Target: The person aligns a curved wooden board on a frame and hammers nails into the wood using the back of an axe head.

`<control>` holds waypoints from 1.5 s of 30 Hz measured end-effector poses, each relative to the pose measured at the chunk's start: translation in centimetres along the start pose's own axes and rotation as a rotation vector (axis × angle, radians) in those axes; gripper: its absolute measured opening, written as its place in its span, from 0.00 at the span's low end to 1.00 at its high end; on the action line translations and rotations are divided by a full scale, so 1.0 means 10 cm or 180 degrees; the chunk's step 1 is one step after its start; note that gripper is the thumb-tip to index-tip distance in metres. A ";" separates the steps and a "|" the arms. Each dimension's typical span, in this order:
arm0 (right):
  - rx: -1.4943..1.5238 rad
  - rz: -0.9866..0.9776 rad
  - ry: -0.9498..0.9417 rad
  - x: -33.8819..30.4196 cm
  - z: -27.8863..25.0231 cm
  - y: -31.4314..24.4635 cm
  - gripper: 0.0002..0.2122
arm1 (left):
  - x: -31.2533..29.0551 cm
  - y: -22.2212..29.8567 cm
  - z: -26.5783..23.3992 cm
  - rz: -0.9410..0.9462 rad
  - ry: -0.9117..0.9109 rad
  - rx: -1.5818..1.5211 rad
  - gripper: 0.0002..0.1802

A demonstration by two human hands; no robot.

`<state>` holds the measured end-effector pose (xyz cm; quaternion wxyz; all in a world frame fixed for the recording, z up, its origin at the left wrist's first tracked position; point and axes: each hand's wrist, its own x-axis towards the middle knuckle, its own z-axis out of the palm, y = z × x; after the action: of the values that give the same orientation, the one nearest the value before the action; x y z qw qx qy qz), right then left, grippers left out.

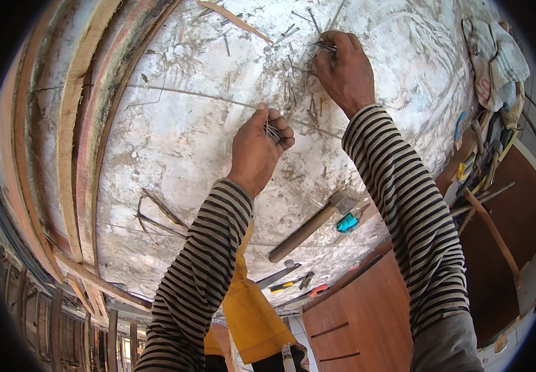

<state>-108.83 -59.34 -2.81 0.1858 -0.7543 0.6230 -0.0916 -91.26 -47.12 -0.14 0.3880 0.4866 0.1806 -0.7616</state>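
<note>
My left hand is closed around a small bunch of nails, whose shanks show between the thumb and curled fingers. Farther off and to the right, my right hand pinches at some nails above the dusty white floor. Loose nails lie scattered between and beyond the two hands, several of them in a heap. Nearer to me, a hammer with a wooden handle rests on the floor, beside a small turquoise object.
Long wooden strips run along the left side. A crumpled cloth lies at the far right, above a pile of tools. Brown boards are at the near right. A yellow-handled cutter lies close to me.
</note>
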 end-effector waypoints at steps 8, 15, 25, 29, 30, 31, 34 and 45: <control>-0.0481 -0.0835 -0.0299 -0.18 -0.12 0.06 0.19 | 0.06 -0.04 -0.20 -0.0034 -0.0039 -0.0031 0.15; -0.0965 -0.1429 -0.0357 -0.09 -0.17 0.31 0.14 | 0.00 -0.10 -0.33 -0.0121 0.0088 -0.0038 0.15; -0.1677 -0.1293 -0.0580 -0.20 -0.09 0.23 0.08 | -0.01 -0.10 -0.31 -0.0154 -0.0134 -0.0070 0.16; -0.1465 -0.0879 -0.0676 -0.22 -0.10 0.24 0.09 | 0.00 -0.11 -0.18 -0.0055 -0.0304 -0.0059 0.17; -0.1249 -0.0713 -0.0679 -0.22 -0.10 0.21 0.10 | 0.01 -0.10 -0.17 -0.0016 -0.0353 -0.0079 0.18; -0.0421 -0.0262 -0.0906 -0.24 -0.14 0.19 0.11 | 0.03 -0.09 -0.14 0.0018 -0.0404 -0.0097 0.19; 0.1783 0.0930 -0.1509 -0.45 -0.35 -0.01 0.15 | 0.01 -0.03 0.00 0.0197 -0.0388 -0.0089 0.22; 0.2794 0.1910 -0.1853 -1.03 -0.74 -0.70 0.12 | -0.06 -0.12 0.13 0.0190 -0.0927 -0.0364 0.25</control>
<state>-107.38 -49.50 7.64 0.6601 -0.3927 0.6361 -0.0736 -92.85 -46.96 0.82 0.4596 0.3534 0.1509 -0.8007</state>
